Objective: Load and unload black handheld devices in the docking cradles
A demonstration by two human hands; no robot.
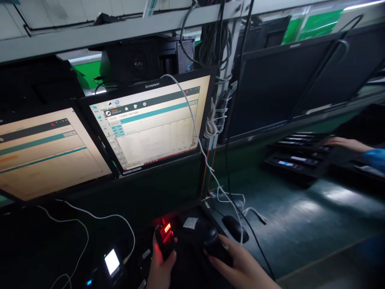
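Dim workshop light is falling over the dark green table [300, 224], and two lit monitors are glowing along its back edge: the black-framed flat monitor [150, 120] with a pale program window, and a second tilted screen [45, 152] towards the left edge. I am watching both of my hands working at the near edge. My left hand [161, 267] is gripping the small black device with the glowing red light [165, 237], fingers wrapped round its lower body and pressed shut on it, thumb along its right side. My right hand [240, 267] is resting on the rounded black handheld unit [210, 241] just beside it, fingers curled over its top; I cannot tell how firmly they are closing. The two dark pieces are lying close together, near touching, though the gloom is hiding the exact join.

A black computer mouse [235, 228] is sitting just right of my right hand, and a white cable [198, 140] is trailing down across the monitor to the table near it. A small lit white display [112, 261] is shining near the left of my hands. Another person's hand in a blue sleeve [345, 143] is reaching over a black tray of slim devices [297, 158] towards the right edge.

To do this well, I judge I should be keeping the red-lit device steady and clear of the cable.
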